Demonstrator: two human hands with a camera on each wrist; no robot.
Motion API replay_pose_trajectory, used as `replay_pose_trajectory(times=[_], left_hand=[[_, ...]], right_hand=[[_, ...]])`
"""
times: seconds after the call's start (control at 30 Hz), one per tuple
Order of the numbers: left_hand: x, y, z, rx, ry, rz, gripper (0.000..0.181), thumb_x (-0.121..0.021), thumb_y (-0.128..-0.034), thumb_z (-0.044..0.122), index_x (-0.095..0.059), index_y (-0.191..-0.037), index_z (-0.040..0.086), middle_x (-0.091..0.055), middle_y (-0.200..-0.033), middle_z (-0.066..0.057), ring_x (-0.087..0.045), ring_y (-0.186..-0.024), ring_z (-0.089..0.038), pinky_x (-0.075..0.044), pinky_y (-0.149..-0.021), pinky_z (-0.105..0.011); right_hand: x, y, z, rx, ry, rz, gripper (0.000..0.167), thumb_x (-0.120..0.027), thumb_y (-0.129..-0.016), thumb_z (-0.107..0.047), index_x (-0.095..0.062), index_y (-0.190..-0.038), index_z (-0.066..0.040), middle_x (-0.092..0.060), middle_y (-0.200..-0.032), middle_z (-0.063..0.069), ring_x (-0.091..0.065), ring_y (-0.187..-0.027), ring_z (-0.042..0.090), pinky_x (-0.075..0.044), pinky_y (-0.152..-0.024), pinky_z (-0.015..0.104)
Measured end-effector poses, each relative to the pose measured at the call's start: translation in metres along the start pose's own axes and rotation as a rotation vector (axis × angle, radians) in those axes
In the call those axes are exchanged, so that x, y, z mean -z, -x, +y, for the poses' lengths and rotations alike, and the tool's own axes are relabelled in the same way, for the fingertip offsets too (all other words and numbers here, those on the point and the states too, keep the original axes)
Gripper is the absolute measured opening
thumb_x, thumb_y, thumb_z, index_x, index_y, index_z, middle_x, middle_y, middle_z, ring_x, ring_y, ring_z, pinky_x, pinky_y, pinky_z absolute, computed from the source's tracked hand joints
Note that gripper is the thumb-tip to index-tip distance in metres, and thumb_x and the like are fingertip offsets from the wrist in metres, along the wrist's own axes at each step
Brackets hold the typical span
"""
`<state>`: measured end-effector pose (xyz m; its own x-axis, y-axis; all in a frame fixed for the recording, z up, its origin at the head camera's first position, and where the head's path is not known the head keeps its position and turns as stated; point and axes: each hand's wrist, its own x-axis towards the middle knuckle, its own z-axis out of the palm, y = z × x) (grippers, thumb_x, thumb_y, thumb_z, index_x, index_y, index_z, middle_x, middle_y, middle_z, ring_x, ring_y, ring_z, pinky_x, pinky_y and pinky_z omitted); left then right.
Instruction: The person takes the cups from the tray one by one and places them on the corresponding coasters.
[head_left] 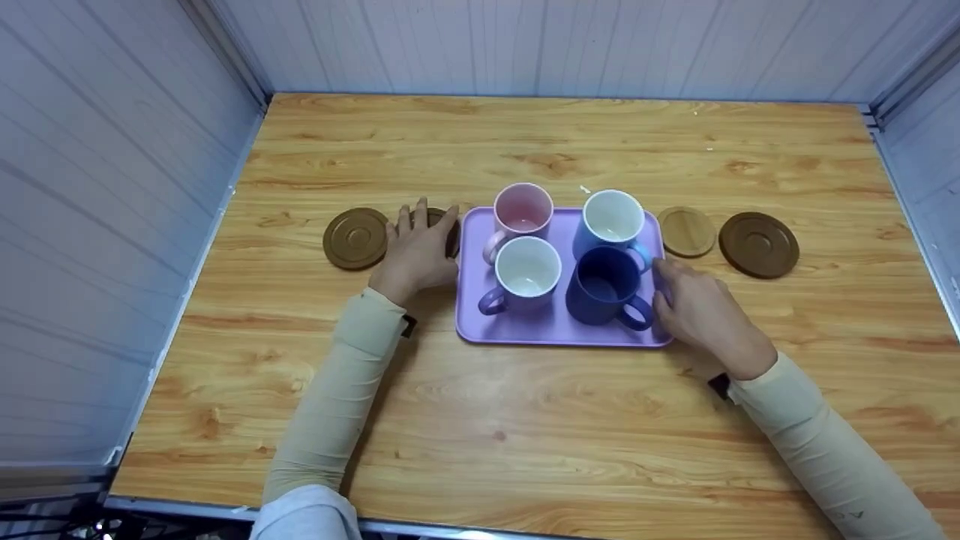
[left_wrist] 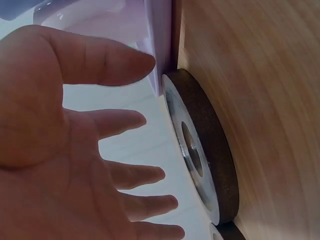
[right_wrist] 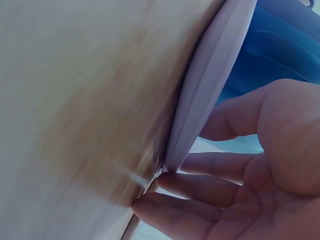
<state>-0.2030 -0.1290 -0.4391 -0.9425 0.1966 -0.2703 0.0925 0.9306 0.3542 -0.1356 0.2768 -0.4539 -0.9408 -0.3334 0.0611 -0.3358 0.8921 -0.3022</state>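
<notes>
Head: a purple tray [head_left: 547,330] on the table [head_left: 517,442] holds four mugs [head_left: 589,296]; left of it, the left hand [head_left: 418,253] partly hides one of two brown coasters [head_left: 356,238]; right of it, the right hand [head_left: 705,309] and two more coasters [head_left: 759,245]. Left wrist: fingers spread, gripping nothing. Right wrist: fingers at the tray's rim; cannot tell whether they grip.

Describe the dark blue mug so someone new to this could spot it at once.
On the wooden table sits a purple tray. The dark blue mug stands in the tray's near right part, nearest the right hand. Unlike the pink mug, light blue mug and purple mug, it is dark blue inside as well as outside.
</notes>
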Motion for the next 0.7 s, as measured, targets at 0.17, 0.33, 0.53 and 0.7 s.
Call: replay_pose_trajectory(times=[0.17, 0.33, 0.53, 0.7], left_hand=[[-0.001, -0.006, -0.003, 0.003, -0.004, -0.039, 0.095, -0.064, -0.0837, 0.022, -0.020, -0.167, 0.025, 0.000, -0.170, -0.028, 0.002, -0.155, -0.053, -0.004, -0.122, -0.071], [-0.004, -0.010, -0.007, -0.005, 0.014, -0.067, 0.094, -0.061, -0.0850, 0.023, -0.017, -0.168, 0.023, 0.005, -0.170, -0.029, 0.004, -0.155, -0.052, -0.003, -0.122, -0.071], [-0.005, -0.016, -0.010, -0.006, 0.012, -0.106, 0.095, -0.059, -0.0848, 0.024, -0.013, -0.168, 0.021, 0.007, -0.169, -0.031, 0.007, -0.155, -0.052, -0.001, -0.122, -0.070], [-0.004, -0.018, -0.012, -0.022, -0.002, -0.122, 0.094, -0.056, -0.0855, 0.024, -0.012, -0.168, 0.018, 0.004, -0.168, -0.033, 0.005, -0.155, -0.053, -0.001, -0.123, -0.068]], right_hand=[[0.001, 0.000, 0.001, -0.008, 0.003, -0.027, 0.049, -0.059, -0.095, -0.011, -0.056, -0.139, 0.011, -0.062, -0.134, 0.031, -0.065, -0.109, 0.053, -0.051, -0.087, 0.068], [0.000, 0.000, 0.002, 0.004, 0.000, -0.025, 0.049, -0.060, -0.095, -0.012, -0.057, -0.138, 0.010, -0.063, -0.133, 0.031, -0.067, -0.105, 0.051, -0.051, -0.087, 0.067], [0.000, 0.000, 0.001, 0.000, -0.013, -0.025, 0.049, -0.061, -0.095, -0.012, -0.057, -0.138, 0.010, -0.064, -0.129, 0.032, -0.067, -0.101, 0.051, -0.051, -0.085, 0.067], [0.001, -0.001, 0.001, 0.005, -0.008, -0.018, 0.049, -0.059, -0.094, -0.010, -0.057, -0.139, 0.011, -0.065, -0.127, 0.031, -0.068, -0.091, 0.046, -0.053, -0.080, 0.066]])
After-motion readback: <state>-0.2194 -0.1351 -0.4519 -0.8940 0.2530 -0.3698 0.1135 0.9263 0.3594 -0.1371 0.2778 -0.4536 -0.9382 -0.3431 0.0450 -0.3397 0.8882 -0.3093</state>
